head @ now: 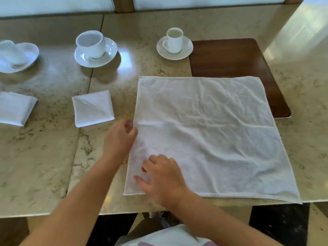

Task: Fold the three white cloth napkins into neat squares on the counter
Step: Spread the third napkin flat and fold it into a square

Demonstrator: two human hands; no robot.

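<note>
A large white napkin (213, 132) lies spread flat and wrinkled on the marble counter (44, 166). My left hand (120, 139) rests at the napkin's left edge, fingers curled against the cloth; whether it pinches the edge is unclear. My right hand (163, 178) lies flat on the napkin's near left corner, fingers spread, pressing it down. Two folded white napkins lie to the left: one square (93, 108) beside the spread napkin, another (15, 108) at the far left edge of view.
Three white cups on saucers stand at the back: one far left (16, 55), one in the middle (94, 48), one right (174, 44). A dark wooden board (230, 59) lies under the spread napkin's far right part. The counter's front edge runs close to me.
</note>
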